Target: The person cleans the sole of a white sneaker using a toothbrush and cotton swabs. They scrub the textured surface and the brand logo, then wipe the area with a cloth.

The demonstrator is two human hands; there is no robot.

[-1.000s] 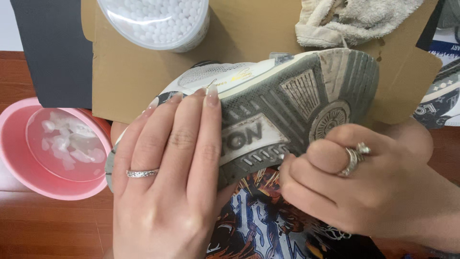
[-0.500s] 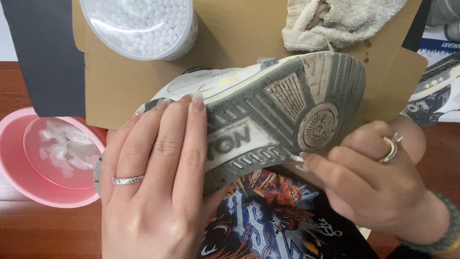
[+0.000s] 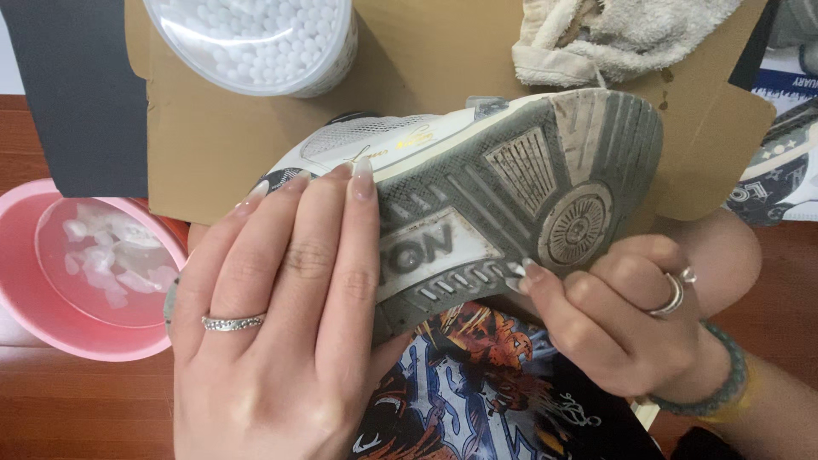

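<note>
Over a cardboard sheet (image 3: 221, 162), a shoe (image 3: 511, 196) is being held sole-up, the left hand (image 3: 281, 332) clamped across its toe end; the right hand (image 3: 622, 324), fingers pinched together, is picking at the tread. Judged: sole cleaning, needing steady grip.

A: How many shoes? B: One sneaker (image 3: 477, 196) turned sole-up; part of a second sneaker (image 3: 780, 175) shows at the right edge.
A: Hands? B: Two; the left hand (image 3: 281, 324) wears one ring (image 3: 232, 322); the right hand (image 3: 622, 324) wears one ring (image 3: 669, 298) and one bracelet (image 3: 724, 379).
A: Containers? B: One pink basin (image 3: 34, 315); one clear tub of cotton swabs (image 3: 256, 38).
A: Anything else? B: One towel (image 3: 622, 34); one sheet of cardboard (image 3: 426, 60).
</note>
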